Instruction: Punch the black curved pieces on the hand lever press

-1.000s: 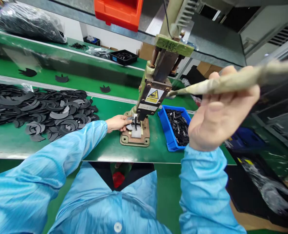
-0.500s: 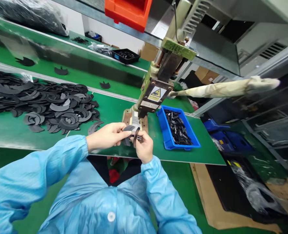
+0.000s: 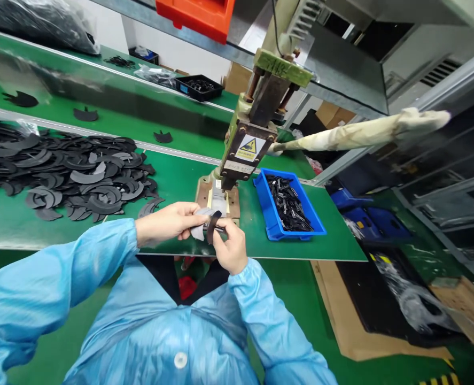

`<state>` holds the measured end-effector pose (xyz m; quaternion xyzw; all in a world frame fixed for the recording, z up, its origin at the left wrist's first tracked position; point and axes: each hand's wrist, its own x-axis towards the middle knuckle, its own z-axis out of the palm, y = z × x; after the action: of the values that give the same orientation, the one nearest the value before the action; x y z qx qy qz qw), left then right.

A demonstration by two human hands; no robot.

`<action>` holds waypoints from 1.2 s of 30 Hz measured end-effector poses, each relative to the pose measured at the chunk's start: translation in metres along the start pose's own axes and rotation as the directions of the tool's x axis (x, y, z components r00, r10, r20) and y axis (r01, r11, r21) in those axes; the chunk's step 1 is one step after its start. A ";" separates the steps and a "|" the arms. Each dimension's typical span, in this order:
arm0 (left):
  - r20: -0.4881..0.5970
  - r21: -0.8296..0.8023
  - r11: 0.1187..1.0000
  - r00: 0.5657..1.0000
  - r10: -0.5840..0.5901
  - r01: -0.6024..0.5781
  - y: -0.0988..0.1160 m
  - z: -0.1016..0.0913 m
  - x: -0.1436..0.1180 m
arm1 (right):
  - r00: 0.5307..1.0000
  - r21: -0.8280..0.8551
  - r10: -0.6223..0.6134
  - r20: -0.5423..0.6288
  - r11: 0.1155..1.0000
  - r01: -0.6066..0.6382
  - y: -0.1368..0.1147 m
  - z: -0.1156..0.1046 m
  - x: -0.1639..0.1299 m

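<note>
At the near edge of the counter (image 3: 261, 248), just in front of the hand press (image 3: 242, 152), both hands meet over one thin dark curved piece (image 3: 211, 224). Left hand (image 3: 166, 224): fingers pinched on the pale grey end of the piece. Right hand (image 3: 231, 248): thumb and forefinger closed on the dark end, which stands on edge. Piece held clear of the counter, between the hands.

Handling, judged: flat die-cut sheet stock, same as the loose pile of black crescents (image 3: 68, 174) to the left. Light; looks flexible rather than stiff, since it bends between the two grips. Matte surface, so probably not slippery. Thin edges could crease or tear if pulled hard. Best held by a fingertip pinch on the flat faces near each end, as now.

Hard to make out:
- The exact outline of the piece; fingers cover most of it.
- Whether it is one part or two layers (grey and black) being parted; cannot tell.
- Press die under the ram: in shadow.
- Contents of the blue bin (image 3: 287, 206): small dark strips, shape unclear.
- Press lever (image 3: 360, 136): wrapped in cloth, grip surface hidden.
</note>
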<state>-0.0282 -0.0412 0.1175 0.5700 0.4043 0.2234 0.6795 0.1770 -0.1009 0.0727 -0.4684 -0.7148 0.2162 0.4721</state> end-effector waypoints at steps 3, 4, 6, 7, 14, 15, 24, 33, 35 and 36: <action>-0.127 0.199 0.975 0.983 0.131 -0.104 0.007 0.001 -0.009 | 0.994 -0.086 -0.079 0.071 0.993 0.085 0.001 -0.010 0.004; -0.205 0.297 0.943 0.954 0.219 -0.153 0.010 0.002 -0.013 | 0.991 -0.109 -0.102 0.089 0.988 0.111 0.002 -0.012 0.004; -0.286 0.500 0.836 0.868 0.407 -0.227 0.015 0.006 -0.020 | 0.984 -0.147 -0.139 0.111 0.977 0.154 0.003 -0.013 0.005; -0.277 0.577 0.779 0.839 0.469 -0.246 0.016 0.008 -0.022 | 0.981 -0.161 -0.153 0.120 0.972 0.172 0.004 -0.014 0.006; -0.295 0.375 0.907 0.903 0.313 -0.192 -0.010 0.008 -0.011 | 0.963 -0.175 -0.207 0.172 0.956 0.237 0.008 -0.019 0.004; -0.242 0.267 0.950 0.944 0.226 -0.159 -0.013 0.008 -0.011 | 0.962 -0.169 -0.210 0.173 0.956 0.239 0.008 -0.020 0.004; -0.431 0.006 0.997 0.900 0.070 -0.075 -0.012 -0.060 0.018 | 0.998 -0.123 -0.058 0.021 0.991 0.060 0.015 -0.037 -0.012; -0.540 -0.165 0.985 0.831 -0.133 0.050 0.025 -0.112 0.164 | 1.000 -0.122 0.019 -0.021 0.992 -0.021 0.017 -0.053 -0.046; -0.572 -0.167 0.986 0.817 -0.076 -0.025 0.032 -0.103 0.187 | 0.999 -0.159 0.008 -0.034 0.987 -0.013 0.015 -0.063 -0.049; -0.582 -0.163 0.986 0.811 -0.060 -0.043 0.031 -0.099 0.194 | 0.999 -0.183 0.002 -0.046 0.983 -0.010 0.013 -0.070 -0.050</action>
<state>0.0085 0.1738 0.0877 0.4125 0.5759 0.4179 0.5688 0.2508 -0.1481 0.0712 -0.5167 -0.7194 0.1405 0.4425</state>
